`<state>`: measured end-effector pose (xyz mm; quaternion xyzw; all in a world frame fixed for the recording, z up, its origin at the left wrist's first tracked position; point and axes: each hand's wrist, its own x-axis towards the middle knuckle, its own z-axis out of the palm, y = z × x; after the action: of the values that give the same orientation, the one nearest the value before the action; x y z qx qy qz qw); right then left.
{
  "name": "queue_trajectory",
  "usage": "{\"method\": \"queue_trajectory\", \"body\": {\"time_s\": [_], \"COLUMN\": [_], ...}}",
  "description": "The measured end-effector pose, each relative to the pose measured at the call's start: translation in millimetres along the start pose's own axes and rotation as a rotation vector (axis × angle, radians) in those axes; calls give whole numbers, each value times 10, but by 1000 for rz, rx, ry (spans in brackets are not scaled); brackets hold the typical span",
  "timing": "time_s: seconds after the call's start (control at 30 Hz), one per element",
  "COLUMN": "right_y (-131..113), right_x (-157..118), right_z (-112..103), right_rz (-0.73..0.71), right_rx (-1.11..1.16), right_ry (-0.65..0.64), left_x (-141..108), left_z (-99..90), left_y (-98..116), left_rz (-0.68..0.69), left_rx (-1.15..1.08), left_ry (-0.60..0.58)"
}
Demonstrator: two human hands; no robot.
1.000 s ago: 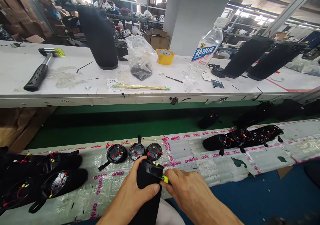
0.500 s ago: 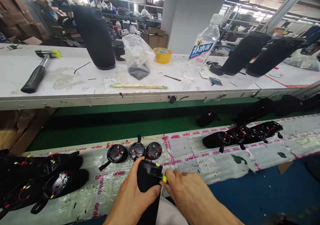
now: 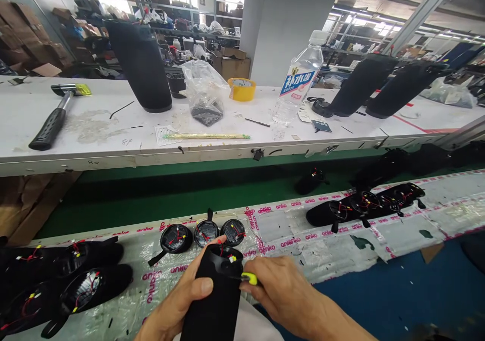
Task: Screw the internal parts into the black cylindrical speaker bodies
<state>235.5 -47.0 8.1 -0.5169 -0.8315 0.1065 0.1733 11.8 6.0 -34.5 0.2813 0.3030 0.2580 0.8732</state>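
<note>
Left hand (image 3: pixel 178 285): curled around the black fabric-covered tube (image 3: pixel 212 295), thumb across its front, one fingertip (image 3: pixel 219 239) reaching over the top rim; a firm grasp.

Right hand (image 3: pixel 284 290): closed in a pinch on a small yellow-handled tool (image 3: pixel 250 279), its thin shaft pointing into the tube's open end; the knuckles sit just beside the tube.

Tube: held tilted, open end up with red and yellow wires (image 3: pixel 229 259) showing, above the near edge of the film-covered bench (image 3: pixel 333 245); its lower end runs down past that edge toward the person's body.

Bench top: three round black end caps with red wires lie just beyond the hands, the leftmost (image 3: pixel 174 239), middle (image 3: pixel 206 233) and rightmost (image 3: pixel 233 232) close together, near the far edge. Black tubes with wired ends lie toward the left end (image 3: pixel 91 255) and the right end (image 3: pixel 364 204).

Room: to the right of the hands, plastic film with pink printed tape runs on to the bench's right portion; beyond the far edge lies a green belt (image 3: pixel 159 199).

Far bench: a white bench (image 3: pixel 113 149) carries a hammer (image 3: pixel 53 121) and a water bottle (image 3: pixel 297 83).
</note>
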Motion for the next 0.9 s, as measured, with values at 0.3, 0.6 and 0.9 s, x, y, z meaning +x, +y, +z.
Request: {"method": "queue_trajectory", "body": {"time_s": [0.3,0.6,0.9], "right_y": [-101,-97,-95], "right_x": [47,34,-36], "right_z": [-45,13,130], "right_rz": [91,60,93], "right_rx": [-219,-256,-259], "right_ry": [-48,-95,-62], "left_x": [-56,-70,-72], "left_z": [89,114,135], "left_y": [103,105,94], "left_rz": [19,38,69], "left_rx": [135,228,302], "left_ry": [105,146,177]}}
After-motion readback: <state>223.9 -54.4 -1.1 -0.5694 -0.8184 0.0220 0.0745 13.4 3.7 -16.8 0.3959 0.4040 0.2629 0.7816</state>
